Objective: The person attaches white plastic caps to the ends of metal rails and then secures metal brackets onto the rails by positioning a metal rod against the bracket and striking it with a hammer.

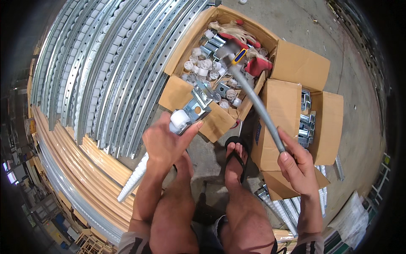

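Steadying the roller track (180, 120) matters — the left hand (161, 139) is closed round its end, thumb near the metal bracket (198, 108) and best tucked clear — while the right hand (298, 166) grips the hammer (259, 103) low on its handle, head above the open carton (186, 46).

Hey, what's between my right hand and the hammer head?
In the head camera's view, just the hammer's long grey handle, running from your right hand to the blurred hammer head.

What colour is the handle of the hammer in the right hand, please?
Grey: the hammer handle in the right hand shows best in the head view.
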The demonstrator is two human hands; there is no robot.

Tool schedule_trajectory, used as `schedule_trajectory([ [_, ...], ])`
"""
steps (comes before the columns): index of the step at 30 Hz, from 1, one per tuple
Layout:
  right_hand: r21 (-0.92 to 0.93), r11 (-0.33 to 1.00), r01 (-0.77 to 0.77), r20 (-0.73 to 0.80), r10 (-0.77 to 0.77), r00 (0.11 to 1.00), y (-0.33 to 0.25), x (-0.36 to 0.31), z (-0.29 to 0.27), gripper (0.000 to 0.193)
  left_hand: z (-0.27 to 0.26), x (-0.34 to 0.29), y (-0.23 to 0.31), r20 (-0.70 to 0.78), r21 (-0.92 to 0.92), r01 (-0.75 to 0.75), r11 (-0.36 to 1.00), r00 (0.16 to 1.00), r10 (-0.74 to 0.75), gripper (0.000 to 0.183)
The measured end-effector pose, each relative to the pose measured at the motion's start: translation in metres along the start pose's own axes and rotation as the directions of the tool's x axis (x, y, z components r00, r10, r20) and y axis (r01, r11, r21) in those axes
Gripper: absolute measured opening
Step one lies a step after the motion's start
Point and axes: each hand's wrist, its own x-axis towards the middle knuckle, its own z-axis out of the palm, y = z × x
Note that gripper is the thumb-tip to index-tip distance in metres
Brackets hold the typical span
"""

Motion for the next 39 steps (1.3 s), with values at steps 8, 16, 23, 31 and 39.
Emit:
schedule_trajectory([
  [8, 0.083, 0.994, -0.065, 0.022, 0.064, 0.998, 0.001, -0.003, 0.006, 0.047, 0.000, -0.001, 0.004, -0.005, -0.004, -0.029, 1.000, 1.000, 0.029, 0.051],
  [16, -0.008, 1.000, 0.022, -0.052, -0.022, 0.998, -0.003, -0.013, 0.000, 0.047, 0.004, -0.003, 0.003, -0.012, -0.027, -0.040, 0.999, 0.999, 0.039, 0.049],
  [23, -0.011, 1.000, -0.004, -0.025, 0.004, 1.000, 0.004, -0.010, -0.001, 0.047, 0.003, -0.006, 0.005, -0.003, -0.069, -0.012, 0.998, 1.000, 0.012, 0.047],
  [31, 0.008, 0.999, -0.047, 0.020, 0.046, 0.999, -0.003, -0.012, -0.003, 0.045, 0.007, -0.006, -0.003, -0.013, -0.006, -0.052, 0.999, 0.999, 0.052, 0.046],
  [39, -0.081, 0.996, 0.038, 0.013, -0.037, 0.999, 0.007, -0.010, 0.001, 0.046, 0.009, -0.005, -0.003, -0.030, 0.016, -0.075, 0.997, 0.997, 0.075, 0.046],
])
